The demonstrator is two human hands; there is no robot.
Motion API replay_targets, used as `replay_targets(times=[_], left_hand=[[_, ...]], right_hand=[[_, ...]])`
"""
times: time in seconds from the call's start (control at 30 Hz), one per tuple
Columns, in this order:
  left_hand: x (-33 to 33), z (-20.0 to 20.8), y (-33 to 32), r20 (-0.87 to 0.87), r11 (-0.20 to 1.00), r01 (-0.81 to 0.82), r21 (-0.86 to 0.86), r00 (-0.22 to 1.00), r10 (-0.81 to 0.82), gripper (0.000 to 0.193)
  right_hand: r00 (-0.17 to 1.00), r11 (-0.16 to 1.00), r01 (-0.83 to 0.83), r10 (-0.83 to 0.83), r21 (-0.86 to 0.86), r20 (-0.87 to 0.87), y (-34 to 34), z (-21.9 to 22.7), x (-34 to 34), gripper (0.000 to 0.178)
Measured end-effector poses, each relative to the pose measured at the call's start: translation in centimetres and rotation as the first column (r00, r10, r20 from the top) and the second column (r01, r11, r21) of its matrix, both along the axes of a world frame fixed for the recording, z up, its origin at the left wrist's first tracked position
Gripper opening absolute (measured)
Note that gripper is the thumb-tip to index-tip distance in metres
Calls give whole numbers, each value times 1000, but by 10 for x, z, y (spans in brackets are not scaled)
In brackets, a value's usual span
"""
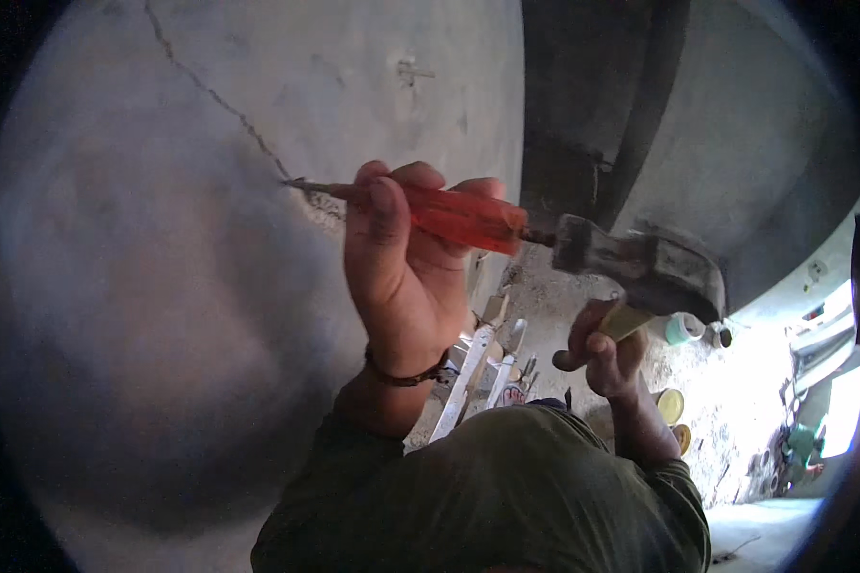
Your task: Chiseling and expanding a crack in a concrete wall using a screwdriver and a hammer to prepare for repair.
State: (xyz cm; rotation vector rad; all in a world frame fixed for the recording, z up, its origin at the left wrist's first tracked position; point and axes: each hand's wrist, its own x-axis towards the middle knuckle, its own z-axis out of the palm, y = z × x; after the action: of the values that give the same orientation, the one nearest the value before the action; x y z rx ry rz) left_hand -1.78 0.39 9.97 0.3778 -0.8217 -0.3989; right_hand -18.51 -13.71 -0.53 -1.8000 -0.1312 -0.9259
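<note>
My left hand (406, 272) is closed around the red handle of a chisel-like tool (473, 220), perhaps a screwdriver. Its metal tip rests against the grey plastered wall (153, 277), at the lower end of a long crack (222, 103), where a rough patch of plaster is broken away. From the back of the red handle sticks a short metal rod. My right hand (610, 355) grips the pale handle of a claw hammer (650, 263). The hammer's face is at the rod's end, touching it or very close.
Below my arms a wooden ladder or boards (468, 382) stand on the littered floor. A light green bucket (683, 329) and a yellow container (670, 406) are at the right. Farther off is another person (801, 444) in green. A small fitting (416, 72) juts from the wall.
</note>
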Motion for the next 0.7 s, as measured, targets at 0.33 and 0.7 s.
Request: replay_targets(times=[0.33,0.7], left_hand=[[10,-6,4,84,964,206,-166,977,-194,34],[11,1,3,-13,944,298,-141,953,-303,18]], right_hand=[[995,998,-64,62,17,75,8,1,4,32],[996,999,-35,32,37,78,10,9,6,35]])
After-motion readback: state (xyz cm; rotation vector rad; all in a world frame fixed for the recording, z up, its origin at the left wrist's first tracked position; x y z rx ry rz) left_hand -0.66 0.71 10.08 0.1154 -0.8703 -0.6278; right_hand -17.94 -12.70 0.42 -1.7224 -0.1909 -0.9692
